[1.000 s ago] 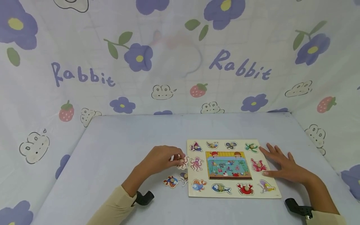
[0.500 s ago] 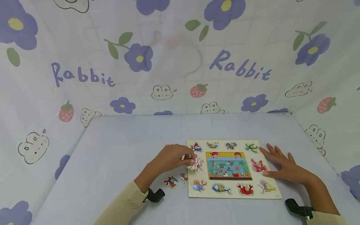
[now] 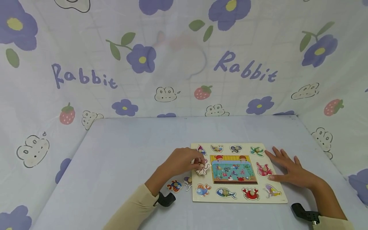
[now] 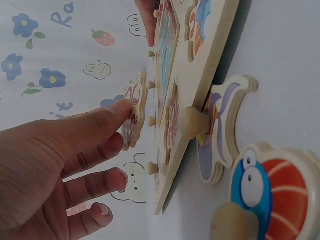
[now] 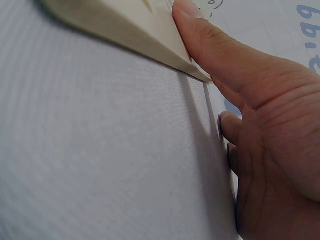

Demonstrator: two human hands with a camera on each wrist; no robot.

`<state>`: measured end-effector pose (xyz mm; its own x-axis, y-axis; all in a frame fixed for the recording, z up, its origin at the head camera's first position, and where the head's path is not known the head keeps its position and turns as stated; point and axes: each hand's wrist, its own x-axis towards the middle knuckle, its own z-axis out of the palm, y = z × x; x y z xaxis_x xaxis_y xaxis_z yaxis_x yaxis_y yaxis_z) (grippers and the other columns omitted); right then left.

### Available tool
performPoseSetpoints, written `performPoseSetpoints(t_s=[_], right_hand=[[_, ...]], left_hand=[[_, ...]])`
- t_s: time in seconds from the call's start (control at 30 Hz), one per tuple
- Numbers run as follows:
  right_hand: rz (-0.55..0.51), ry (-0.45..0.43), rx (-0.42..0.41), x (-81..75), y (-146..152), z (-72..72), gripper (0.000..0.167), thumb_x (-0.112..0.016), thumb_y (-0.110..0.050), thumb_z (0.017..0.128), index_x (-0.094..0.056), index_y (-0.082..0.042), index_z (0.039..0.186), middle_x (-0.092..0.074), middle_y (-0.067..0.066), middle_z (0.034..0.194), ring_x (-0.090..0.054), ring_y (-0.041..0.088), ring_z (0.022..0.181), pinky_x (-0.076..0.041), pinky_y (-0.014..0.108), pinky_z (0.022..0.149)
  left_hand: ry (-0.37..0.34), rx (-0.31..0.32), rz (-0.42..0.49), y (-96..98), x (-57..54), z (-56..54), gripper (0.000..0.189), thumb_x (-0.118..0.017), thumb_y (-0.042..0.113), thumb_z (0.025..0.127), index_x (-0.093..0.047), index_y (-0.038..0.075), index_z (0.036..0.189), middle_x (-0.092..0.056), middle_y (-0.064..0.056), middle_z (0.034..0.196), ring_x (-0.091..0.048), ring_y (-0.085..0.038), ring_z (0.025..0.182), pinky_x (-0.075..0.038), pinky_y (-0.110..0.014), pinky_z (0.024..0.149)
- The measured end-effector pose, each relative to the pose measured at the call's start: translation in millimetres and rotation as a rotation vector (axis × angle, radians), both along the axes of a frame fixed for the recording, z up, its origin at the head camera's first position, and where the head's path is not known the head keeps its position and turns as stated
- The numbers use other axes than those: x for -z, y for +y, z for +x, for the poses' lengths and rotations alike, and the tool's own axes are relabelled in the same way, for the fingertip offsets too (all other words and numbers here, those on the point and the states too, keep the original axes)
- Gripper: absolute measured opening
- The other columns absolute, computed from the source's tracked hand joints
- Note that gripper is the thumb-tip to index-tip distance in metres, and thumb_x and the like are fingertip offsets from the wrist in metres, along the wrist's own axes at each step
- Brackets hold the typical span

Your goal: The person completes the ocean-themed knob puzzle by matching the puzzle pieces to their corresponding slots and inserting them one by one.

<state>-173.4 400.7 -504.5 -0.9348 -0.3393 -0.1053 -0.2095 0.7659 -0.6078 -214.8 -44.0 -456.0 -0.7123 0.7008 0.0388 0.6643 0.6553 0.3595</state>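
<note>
My left hand (image 3: 184,161) pinches an octopus puzzle piece (image 3: 202,171) between thumb and fingers. In the left wrist view, the piece (image 4: 134,117) is tilted and apart from the wooden peg puzzle board (image 3: 205,199). It hangs over the octopus recess at the board's left side, partly hiding it. The other fingers of that hand are loosely bent. My right hand (image 3: 293,171) rests at the board's right edge, fingers spread. Its thumb (image 5: 200,30) lies on the board's edge in the right wrist view.
A blue-and-orange fish piece (image 3: 174,186) and a purple-tailed piece (image 3: 187,182) with knobs lie left of the board. The crab (image 3: 251,193), the blue fish (image 3: 226,192) and several others sit in it. A printed curtain (image 3: 172,64) rises behind the table.
My left hand has moved right with the octopus piece, from beside the board's left edge to above its octopus recess. My right hand has stayed in place.
</note>
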Motion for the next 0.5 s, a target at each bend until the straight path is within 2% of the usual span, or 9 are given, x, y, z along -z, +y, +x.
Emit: performPoseSetpoints(t_s=[0.17, 0.5], right_hand=[[0.004, -0.009, 0.002, -0.2, -2.2, -0.2, 0.099, -0.078, -0.043, 0.085, -0.021, -0.019, 0.162, 0.0, 0.027, 0.166, 0.016, 0.052, 0.149, 0.023, 0.072, 0.104], [0.016, -0.01, 0.001, 0.3, 0.3, -0.6, 0.1, -0.077, -0.045, 0.085, -0.02, -0.018, 0.162, 0.001, 0.027, 0.166, 0.017, 0.052, 0.148, 0.024, 0.071, 0.104]], left_hand=[[-0.002, 0.004, -0.008, -0.9, 3.5, -0.9, 0.007, -0.076, 0.034, 0.092, -0.071, 0.03, 0.096, -0.058, 0.02, 0.076, -0.051, -0.002, 0.07, -0.04, -0.023, 0.062], [-0.017, -0.042, -0.053, 0.8, 9.9, -2.2, 0.012, -0.075, 0.037, 0.092, -0.073, 0.031, 0.102, -0.059, 0.02, 0.078, -0.051, -0.003, 0.07, -0.04, -0.023, 0.062]])
